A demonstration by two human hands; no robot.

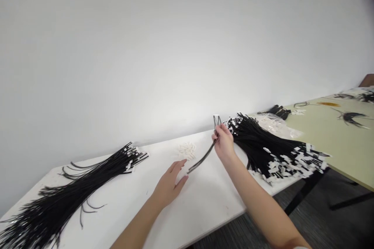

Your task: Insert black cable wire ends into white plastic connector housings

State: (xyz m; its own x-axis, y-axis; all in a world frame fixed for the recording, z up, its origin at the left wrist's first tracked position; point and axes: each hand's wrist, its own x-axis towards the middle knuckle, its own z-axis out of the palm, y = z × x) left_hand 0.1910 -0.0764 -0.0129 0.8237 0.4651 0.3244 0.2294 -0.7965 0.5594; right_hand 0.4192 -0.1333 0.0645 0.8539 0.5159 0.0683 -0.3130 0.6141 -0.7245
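My right hand [223,142] is closed around a black cable [204,157] just above the white table. Thin wires fan up from my fingers to a small white connector [216,116], while the cable's other end hangs down toward my left hand. With its fingers apart and nothing in them, my left hand [172,182] is close to that lower end and beside a small pile of white connectors [187,150] on the table. To the right of my right hand lies a thick bundle of black cables [260,140] with white connectors at its ends.
Another large bundle of black cables [84,183] spreads across the left of the white table [201,206]. A yellowish table [330,136] adjoins on the right, bearing a clear plastic bag [280,126] and loose wires [352,117]. A plain wall rises behind.
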